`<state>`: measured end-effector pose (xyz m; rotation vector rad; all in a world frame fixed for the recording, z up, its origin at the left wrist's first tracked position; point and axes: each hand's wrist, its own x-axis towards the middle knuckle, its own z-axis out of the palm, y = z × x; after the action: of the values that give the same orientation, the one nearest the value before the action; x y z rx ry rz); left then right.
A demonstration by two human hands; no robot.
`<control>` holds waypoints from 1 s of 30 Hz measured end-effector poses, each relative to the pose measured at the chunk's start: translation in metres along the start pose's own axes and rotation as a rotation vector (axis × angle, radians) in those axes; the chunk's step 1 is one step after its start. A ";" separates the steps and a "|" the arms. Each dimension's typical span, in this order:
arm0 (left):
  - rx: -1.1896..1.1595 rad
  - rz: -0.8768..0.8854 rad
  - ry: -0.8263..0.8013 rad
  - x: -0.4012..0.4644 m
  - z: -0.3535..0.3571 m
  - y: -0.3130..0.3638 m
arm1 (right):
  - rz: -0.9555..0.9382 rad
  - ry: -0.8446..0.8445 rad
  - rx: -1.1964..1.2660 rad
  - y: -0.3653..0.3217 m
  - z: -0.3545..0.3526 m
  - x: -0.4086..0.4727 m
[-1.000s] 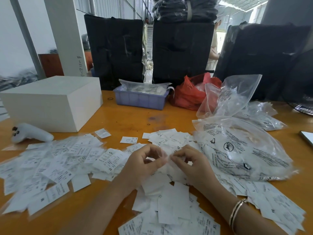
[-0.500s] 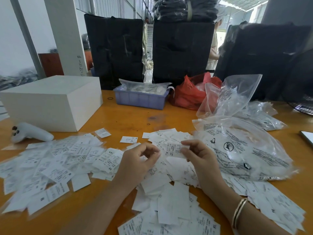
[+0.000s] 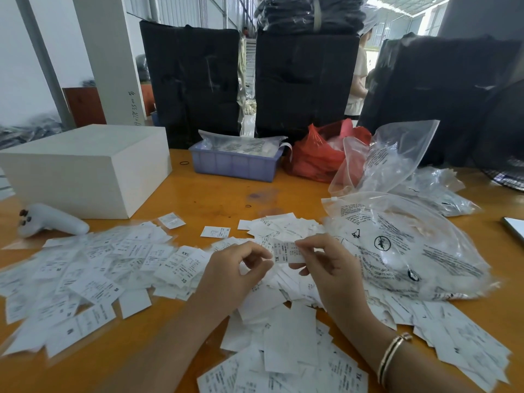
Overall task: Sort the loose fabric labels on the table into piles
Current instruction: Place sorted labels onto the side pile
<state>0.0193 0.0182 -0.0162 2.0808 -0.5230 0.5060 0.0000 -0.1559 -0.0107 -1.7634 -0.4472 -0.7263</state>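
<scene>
One fabric label (image 3: 287,251), white with "XL" printed on it, is held above the middle of the table (image 3: 215,197), pinched at its right edge between thumb and forefinger of the right hand (image 3: 326,265). The left hand (image 3: 235,272) is placed just beside the label's left edge with fingers curled; whether they touch the label cannot be told. A gold bracelet (image 3: 392,354) is worn on the right wrist. Loose labels are spread beneath and around both hands: a wide spread of labels (image 3: 85,268) to the left, a heap of labels (image 3: 283,344) at the near edge between the forearms, a smaller cluster (image 3: 280,224) behind the hands, and more labels (image 3: 465,341) at the right. A single label (image 3: 215,232) lies apart behind the left spread. A large clear printed plastic bag (image 3: 411,245) rests on the labels at the right, with further clear bags (image 3: 388,157) behind it. Farther back are listed a red plastic bag (image 3: 312,160), a purple tray (image 3: 235,165) holding bagged items, a white box (image 3: 85,168), and a white handheld controller (image 3: 54,221) near the left edge. Black wrapped bundles (image 3: 306,80) stand beyond the table.
</scene>
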 end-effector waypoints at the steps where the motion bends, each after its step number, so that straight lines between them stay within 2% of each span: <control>1: 0.003 -0.002 -0.002 0.000 0.000 0.000 | -0.034 0.000 -0.023 0.000 0.000 0.000; 9: -0.006 -0.020 -0.008 0.000 -0.002 0.001 | -0.133 -0.032 -0.075 0.005 -0.001 -0.001; 15: -0.080 -0.036 -0.020 0.001 -0.003 0.001 | -0.166 -0.137 -0.105 0.008 0.000 0.001; 19: -0.140 -0.067 -0.004 0.002 -0.003 0.002 | -0.119 -0.089 -0.117 0.011 -0.004 0.003; 24: -0.141 -0.084 -0.063 0.001 -0.003 0.003 | -0.202 -0.113 -0.192 0.010 -0.001 0.000; 27: -0.158 -0.107 -0.061 0.000 -0.004 0.004 | -0.140 -0.021 -0.162 0.009 -0.002 0.001; 30: -0.184 -0.135 -0.053 0.001 -0.005 0.004 | 0.005 0.043 -0.092 0.010 -0.005 0.001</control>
<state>0.0169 0.0198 -0.0104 1.9416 -0.4392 0.3134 0.0055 -0.1641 -0.0159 -1.8303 -0.3854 -0.7906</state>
